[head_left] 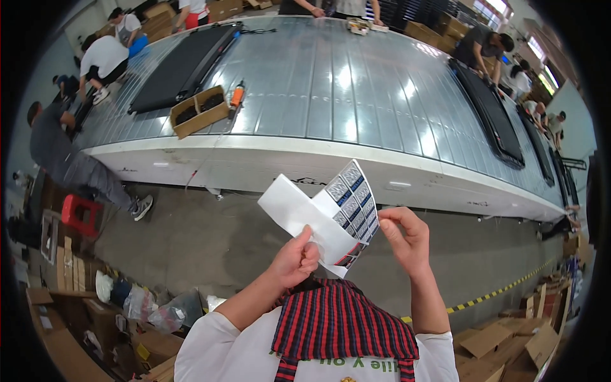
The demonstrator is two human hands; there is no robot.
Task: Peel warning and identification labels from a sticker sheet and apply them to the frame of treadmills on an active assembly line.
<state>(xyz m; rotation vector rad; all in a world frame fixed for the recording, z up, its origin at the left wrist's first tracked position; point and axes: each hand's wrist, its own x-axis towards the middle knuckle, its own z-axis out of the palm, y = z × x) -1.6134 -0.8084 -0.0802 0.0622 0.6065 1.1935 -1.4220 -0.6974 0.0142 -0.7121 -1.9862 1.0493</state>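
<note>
While left hand [294,261] grips white paper [287,205] — right hand [409,240] at label sheet's [354,201] edge.

Free room right of right hand [409,240], white-sided table [305,95] ahead

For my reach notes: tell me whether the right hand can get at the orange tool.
Probably not: the right hand is at the printed sheet's edge, and the orange tool lies across the floor, on the table.

hands [294,260] [410,242] apart, left thumb [303,237] uppermost, right fingertips [386,216] pinched
</note>
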